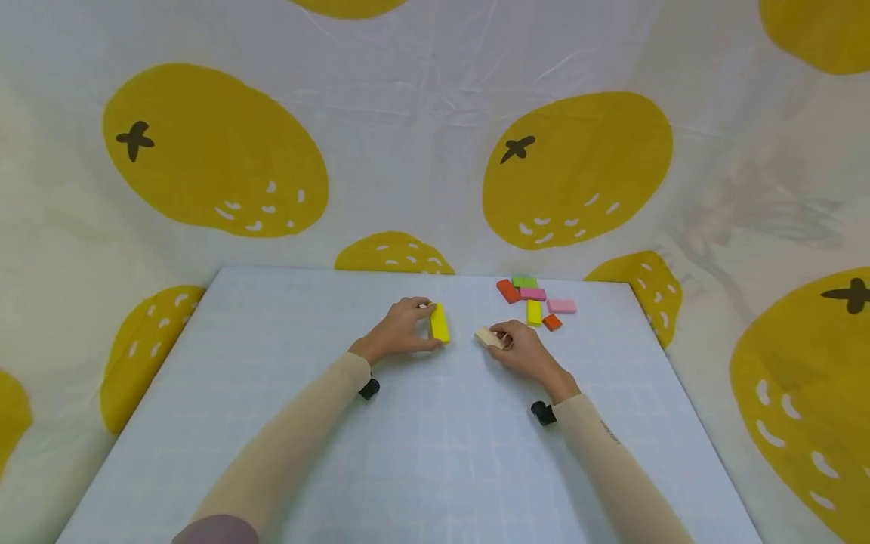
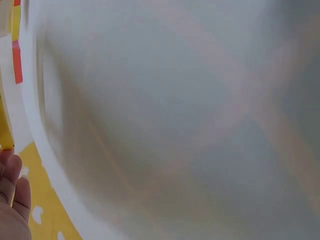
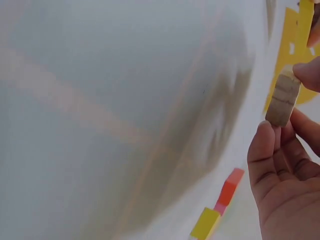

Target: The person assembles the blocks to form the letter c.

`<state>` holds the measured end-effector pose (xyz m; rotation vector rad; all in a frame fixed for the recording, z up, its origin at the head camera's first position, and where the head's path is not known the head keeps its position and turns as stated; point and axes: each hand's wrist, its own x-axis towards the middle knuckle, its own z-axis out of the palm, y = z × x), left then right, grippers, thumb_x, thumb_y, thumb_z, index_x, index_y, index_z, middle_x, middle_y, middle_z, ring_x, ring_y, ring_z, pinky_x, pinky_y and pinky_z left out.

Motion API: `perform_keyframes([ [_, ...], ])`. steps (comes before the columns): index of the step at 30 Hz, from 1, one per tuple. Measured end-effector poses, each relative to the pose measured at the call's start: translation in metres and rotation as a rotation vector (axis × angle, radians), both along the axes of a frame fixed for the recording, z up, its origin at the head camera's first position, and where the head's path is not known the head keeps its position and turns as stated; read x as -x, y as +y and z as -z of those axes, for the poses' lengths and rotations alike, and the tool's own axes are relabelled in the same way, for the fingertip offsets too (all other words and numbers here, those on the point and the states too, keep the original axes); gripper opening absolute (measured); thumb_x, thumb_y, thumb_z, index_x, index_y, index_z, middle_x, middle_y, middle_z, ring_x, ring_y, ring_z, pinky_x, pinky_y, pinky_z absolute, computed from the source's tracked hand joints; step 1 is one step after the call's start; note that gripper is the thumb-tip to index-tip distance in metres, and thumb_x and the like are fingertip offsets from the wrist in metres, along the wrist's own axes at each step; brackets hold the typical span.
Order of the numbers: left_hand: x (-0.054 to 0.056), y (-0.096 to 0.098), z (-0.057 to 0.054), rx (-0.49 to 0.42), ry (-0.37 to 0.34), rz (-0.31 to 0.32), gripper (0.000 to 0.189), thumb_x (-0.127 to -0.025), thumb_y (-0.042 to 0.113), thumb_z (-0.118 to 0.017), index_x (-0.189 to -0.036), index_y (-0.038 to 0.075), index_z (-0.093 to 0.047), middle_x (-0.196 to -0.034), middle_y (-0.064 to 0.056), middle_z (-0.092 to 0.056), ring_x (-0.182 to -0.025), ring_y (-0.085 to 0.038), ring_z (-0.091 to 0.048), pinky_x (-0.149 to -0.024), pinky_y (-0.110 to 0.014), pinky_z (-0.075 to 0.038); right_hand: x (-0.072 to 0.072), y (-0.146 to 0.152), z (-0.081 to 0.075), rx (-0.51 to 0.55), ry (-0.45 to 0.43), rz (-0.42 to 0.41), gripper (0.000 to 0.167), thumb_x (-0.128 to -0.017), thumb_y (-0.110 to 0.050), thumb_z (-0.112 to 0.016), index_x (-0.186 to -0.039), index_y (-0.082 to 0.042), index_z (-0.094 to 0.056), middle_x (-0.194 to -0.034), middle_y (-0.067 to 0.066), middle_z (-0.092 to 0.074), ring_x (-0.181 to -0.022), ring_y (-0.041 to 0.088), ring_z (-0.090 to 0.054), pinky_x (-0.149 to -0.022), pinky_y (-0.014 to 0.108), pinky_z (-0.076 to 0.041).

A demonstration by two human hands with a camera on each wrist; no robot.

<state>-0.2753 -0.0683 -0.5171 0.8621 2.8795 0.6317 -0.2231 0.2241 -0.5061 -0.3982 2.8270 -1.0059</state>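
In the head view my left hand [image 1: 399,331] grips a long yellow block [image 1: 439,323] between the thumb and fingertips, near the middle of the table. Only its fingers [image 2: 9,185] and a strip of that block [image 2: 5,127] show at the left wrist view's edge. To the right, my right hand [image 1: 529,352] pinches a beige wooden block [image 1: 486,337], its near end pointing toward the yellow one. Close up in the right wrist view, the beige piece [image 3: 283,101] has dark lines across it; whether it is several stacked blocks, I cannot tell.
Beyond my right hand lie loose blocks: orange-red [image 1: 507,292], green [image 1: 524,282], dark pink [image 1: 532,294], yellow [image 1: 534,313], light pink [image 1: 562,306] and a small orange one [image 1: 553,323]. The pale table [image 1: 435,453] meets a fruit-print cloth [image 1: 408,151] behind.
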Motion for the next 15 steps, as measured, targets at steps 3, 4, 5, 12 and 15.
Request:
perform_keyframes([
  [3, -0.001, -0.011, 0.001, -0.002, 0.005, -0.009, 0.089, -0.083, 0.062, -0.076, -0.152, 0.010, -0.052, -0.151, -0.011, -0.051, -0.136, -0.034, -0.048, -0.112, -0.054, -0.041, -0.001, -0.008, -0.002, 0.006, 0.006, -0.014, 0.040, -0.092, -0.019, -0.076, -0.126, 0.000, -0.068, -0.105, 0.012, -0.066, -0.092, 0.022, -0.058, -0.083, 0.034, -0.054],
  [4, -0.002, -0.014, 0.001, -0.002, 0.004, -0.010, 0.089, -0.083, 0.062, -0.076, -0.152, 0.010, -0.052, -0.152, -0.011, -0.051, -0.137, -0.034, -0.048, -0.113, -0.055, -0.040, -0.002, -0.010, -0.002, 0.007, 0.003, -0.016, 0.040, -0.092, -0.019, -0.076, -0.126, 0.000, -0.068, -0.105, 0.011, -0.066, -0.092, 0.022, -0.058, -0.083, 0.034, -0.054],
  [5, -0.002, -0.017, 0.001, -0.001, 0.006, -0.010, 0.089, -0.083, 0.062, -0.076, -0.152, 0.010, -0.052, -0.152, -0.011, -0.051, -0.137, -0.034, -0.048, -0.113, -0.055, -0.040, -0.002, -0.013, -0.002, 0.008, 0.000, -0.019, 0.040, -0.092, -0.019, -0.077, -0.126, 0.000, -0.068, -0.105, 0.011, -0.066, -0.092, 0.022, -0.058, -0.083, 0.033, -0.053],
  [12, -0.010, -0.031, -0.003, -0.018, 0.003, -0.002, 0.088, -0.082, 0.061, -0.079, -0.151, 0.012, -0.054, -0.152, -0.010, -0.052, -0.138, -0.034, -0.047, -0.116, -0.056, -0.038, -0.007, -0.029, -0.001, 0.022, 0.006, -0.043, 0.039, -0.091, -0.018, -0.077, -0.125, 0.000, -0.069, -0.105, 0.010, -0.066, -0.091, 0.020, -0.058, -0.081, 0.031, -0.054],
  [15, -0.015, -0.037, -0.007, -0.024, 0.004, 0.017, 0.087, -0.081, 0.060, -0.080, -0.149, 0.011, -0.055, -0.152, -0.011, -0.053, -0.136, -0.034, -0.048, -0.117, -0.055, -0.038, -0.012, -0.038, -0.001, 0.038, -0.006, -0.048, 0.039, -0.091, -0.018, -0.077, -0.125, -0.001, -0.069, -0.104, 0.009, -0.066, -0.092, 0.020, -0.058, -0.081, 0.031, -0.054],
])
